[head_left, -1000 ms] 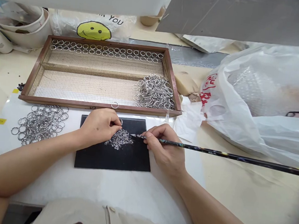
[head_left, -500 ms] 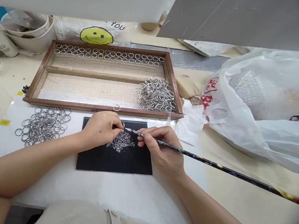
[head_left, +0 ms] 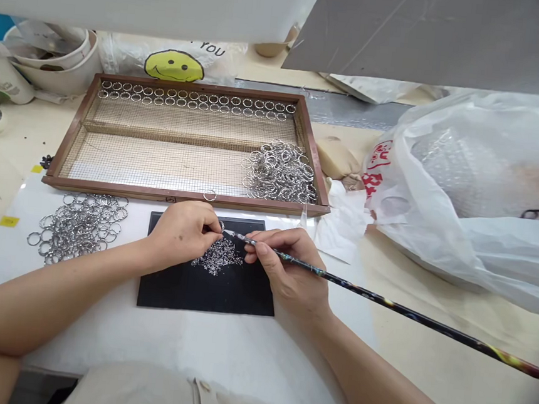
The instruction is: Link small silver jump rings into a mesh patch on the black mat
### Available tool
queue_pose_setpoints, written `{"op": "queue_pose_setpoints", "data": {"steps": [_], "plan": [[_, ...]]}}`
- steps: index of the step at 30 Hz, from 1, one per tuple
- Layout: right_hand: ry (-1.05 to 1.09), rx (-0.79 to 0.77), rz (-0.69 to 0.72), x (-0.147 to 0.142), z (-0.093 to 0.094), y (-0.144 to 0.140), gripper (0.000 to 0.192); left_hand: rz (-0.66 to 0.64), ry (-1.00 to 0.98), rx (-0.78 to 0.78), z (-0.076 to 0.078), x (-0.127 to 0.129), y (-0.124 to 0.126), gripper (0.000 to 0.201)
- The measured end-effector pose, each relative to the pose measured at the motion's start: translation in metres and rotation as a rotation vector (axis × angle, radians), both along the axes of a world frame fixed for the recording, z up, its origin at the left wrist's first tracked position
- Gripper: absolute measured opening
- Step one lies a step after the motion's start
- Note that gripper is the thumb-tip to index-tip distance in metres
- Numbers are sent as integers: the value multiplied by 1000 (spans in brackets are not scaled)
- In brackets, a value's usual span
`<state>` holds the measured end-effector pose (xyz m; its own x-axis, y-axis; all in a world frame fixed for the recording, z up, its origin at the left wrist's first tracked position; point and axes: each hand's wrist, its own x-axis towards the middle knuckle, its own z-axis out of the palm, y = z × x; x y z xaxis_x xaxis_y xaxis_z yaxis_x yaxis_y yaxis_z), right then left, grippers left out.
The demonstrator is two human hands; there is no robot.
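Note:
My left hand (head_left: 184, 233) is closed in a pinch on a small metal ring (head_left: 222, 225), most of it hidden by the fingertips. My right hand (head_left: 294, 268) grips a long, dark, paint-marked brush (head_left: 383, 302) like a pen, its tip meeting the ring. Both hands are over a black pad (head_left: 205, 294), where a heap of tiny shiny stones (head_left: 218, 257) lies just below the fingertips. Left of the pad is a loose pile of silver rings (head_left: 81, 226). One single ring (head_left: 210, 195) rests on the tray's front edge.
Behind the pad stands a wooden mesh-bottomed tray (head_left: 185, 196) with rings in two rows and a ring heap (head_left: 280, 171) at its right. A white plastic bag (head_left: 479, 176) bulges at the right. Bowls (head_left: 58, 73) stand at the back left. Grey panels (head_left: 435, 37) hang overhead.
The brush's rear end has dipped slightly and shifted left, and my right hand has moved a little to the left. My left hand stays in place, pinching the ring.

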<state>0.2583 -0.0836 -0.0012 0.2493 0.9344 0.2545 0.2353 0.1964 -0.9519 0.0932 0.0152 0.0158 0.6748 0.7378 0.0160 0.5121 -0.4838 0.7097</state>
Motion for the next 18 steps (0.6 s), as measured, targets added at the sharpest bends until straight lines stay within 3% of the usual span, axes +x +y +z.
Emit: {"op": "queue_pose_setpoints", "data": {"steps": [18], "plan": [[-4,-31,6,-1,3,0,11,0,11,-1,0,1,0,10]]}}
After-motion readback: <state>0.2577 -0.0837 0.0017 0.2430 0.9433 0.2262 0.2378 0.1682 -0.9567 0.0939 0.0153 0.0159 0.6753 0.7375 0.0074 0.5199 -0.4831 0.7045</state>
